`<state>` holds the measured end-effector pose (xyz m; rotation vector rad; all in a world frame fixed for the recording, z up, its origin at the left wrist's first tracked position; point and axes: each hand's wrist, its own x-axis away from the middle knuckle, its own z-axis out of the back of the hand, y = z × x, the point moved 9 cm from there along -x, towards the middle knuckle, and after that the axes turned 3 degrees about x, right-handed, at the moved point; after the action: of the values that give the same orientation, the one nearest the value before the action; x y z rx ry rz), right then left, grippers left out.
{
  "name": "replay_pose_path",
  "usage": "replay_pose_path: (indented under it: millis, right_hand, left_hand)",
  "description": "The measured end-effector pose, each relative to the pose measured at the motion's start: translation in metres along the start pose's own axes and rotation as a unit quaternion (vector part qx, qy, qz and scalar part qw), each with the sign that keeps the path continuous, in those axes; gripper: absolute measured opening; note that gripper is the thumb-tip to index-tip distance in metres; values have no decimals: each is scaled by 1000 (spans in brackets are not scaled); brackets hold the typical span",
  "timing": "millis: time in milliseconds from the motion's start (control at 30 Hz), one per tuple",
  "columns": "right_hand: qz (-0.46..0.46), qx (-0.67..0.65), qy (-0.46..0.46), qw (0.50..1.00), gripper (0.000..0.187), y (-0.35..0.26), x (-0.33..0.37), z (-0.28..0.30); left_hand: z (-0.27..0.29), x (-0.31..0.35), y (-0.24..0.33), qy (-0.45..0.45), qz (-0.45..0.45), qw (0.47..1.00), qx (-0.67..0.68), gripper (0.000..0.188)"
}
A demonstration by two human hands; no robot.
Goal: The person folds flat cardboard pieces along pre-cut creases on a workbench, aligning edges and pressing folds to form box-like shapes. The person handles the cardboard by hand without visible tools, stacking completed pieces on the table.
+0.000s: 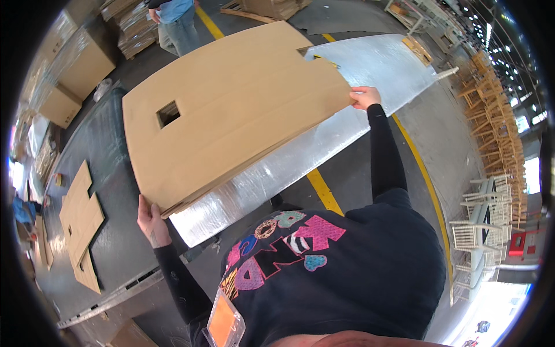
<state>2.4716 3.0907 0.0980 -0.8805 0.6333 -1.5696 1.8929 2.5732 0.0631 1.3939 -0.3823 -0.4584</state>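
A large brown cardboard sheet [243, 110] with a small square hole and notched edges lies over a silver, shiny-topped table [370, 63]. Its near edge looks layered, as if more sheets sit beneath it. At the right corner, my right hand [365, 97] is closed on the cardboard, thumb on top and the other fingers partly hidden. My left hand [151, 222] rests against the near left corner, its fingers stretched out along the edge. Both arms reach forward, spread wide.
On the left, a dark-topped table [115, 231] carries smaller cut cardboard pieces [81, 225]. A person [176, 26] stands beyond the sheet. Wrapped boxes [81, 63] are stacked at the far left. Wooden chair frames [494, 115] and white chairs [483, 225] line the right side.
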Motion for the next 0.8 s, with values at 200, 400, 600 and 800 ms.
replay_pose_path:
  millis: [200, 400, 600, 800]
  right_hand:
    - [-17, -21, 22, 999, 38, 8, 4, 9]
    - [-68, -323, -30, 943, 36, 52, 27, 37]
    - [-82, -375, -113, 917, 15, 12, 20, 3]
    - [-65, -362, -114, 923, 13, 5, 13, 24]
  left_hand:
    - [-9, -3, 3, -2, -27, 999, -47, 53]
    - [-30, 3, 42, -14, -15, 997, -70, 54]
    - [-21, 26, 70, 95, -224, 871, -427, 64]
    - [-182, 80, 169, -200, -397, 686, -576, 64]
